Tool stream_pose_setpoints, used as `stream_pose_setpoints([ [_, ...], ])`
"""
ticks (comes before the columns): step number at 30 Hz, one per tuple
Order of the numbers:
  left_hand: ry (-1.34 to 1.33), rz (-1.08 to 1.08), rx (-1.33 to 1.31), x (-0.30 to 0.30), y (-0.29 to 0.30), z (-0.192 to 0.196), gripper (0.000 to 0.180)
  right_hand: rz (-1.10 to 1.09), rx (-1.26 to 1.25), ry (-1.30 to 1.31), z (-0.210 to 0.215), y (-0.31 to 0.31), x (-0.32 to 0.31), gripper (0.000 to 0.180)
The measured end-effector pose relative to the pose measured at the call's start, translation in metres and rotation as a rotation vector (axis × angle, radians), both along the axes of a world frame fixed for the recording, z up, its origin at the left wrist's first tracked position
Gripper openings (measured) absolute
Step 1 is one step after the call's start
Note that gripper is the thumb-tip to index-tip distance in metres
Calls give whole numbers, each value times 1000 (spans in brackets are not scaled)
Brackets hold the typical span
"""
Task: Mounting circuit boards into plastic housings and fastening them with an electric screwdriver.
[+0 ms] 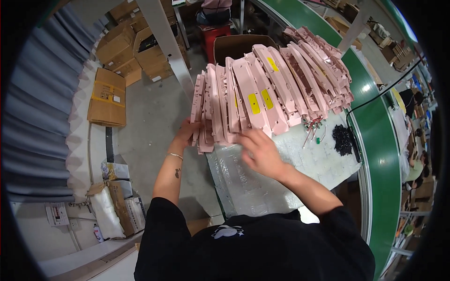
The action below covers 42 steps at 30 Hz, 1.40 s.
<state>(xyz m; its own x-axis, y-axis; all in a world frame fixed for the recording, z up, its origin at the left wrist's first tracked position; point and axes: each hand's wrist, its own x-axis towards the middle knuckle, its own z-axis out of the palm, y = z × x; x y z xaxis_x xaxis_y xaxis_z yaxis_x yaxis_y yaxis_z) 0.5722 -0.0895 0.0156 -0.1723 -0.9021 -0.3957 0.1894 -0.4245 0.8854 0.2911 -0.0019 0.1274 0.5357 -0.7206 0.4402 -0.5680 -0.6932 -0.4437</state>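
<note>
A long row of pink moulded plastic panels (243,93) stands on edge, packed side by side across the worktable. Several carry yellow stickers (253,103). My left hand (187,132) is at the near end of the leftmost panel (197,105), its fingers closed around the edge and partly hidden by it. My right hand (257,147), slightly blurred, is at the near ends of the panels left of centre. Its fingers are bent, the thumb stands apart from them, and nothing shows in its grasp.
Clear plastic film covers the worktable (253,187). On its right lie a heap of small black parts (343,139) and some red and green bits (315,129). A green conveyor (382,178) curves along the right. Cardboard boxes (108,96) stand at left; an open carton (243,47) is behind the panels.
</note>
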Motion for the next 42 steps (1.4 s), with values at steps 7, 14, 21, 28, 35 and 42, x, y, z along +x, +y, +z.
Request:
stream_pose_setpoints([
  [7, -103, 35, -42, -17, -7, -4, 28, 50, -208, 210, -29, -79, 66, 35],
  [14, 24, 111, -72, -33, -26, 6, 29, -9, -154, 172, -28, -111, 48, 34],
  [21, -120, 201, 76, -29, -42, -8, 39, -227, -157, 166, 6, -69, 22, 54],
  [28, -159, 91, 112, -14, -37, 5, 66, -393, 6, 253, -11, -54, 4, 86],
  [35, -56, 151, 121, -3, -22, -13, 57, -482, 78, 296, -9, -68, 27, 94],
  [42, -59, 107, 105, 0, -19, -13, 56, -567, 142, 376, -1, -80, 41, 99],
])
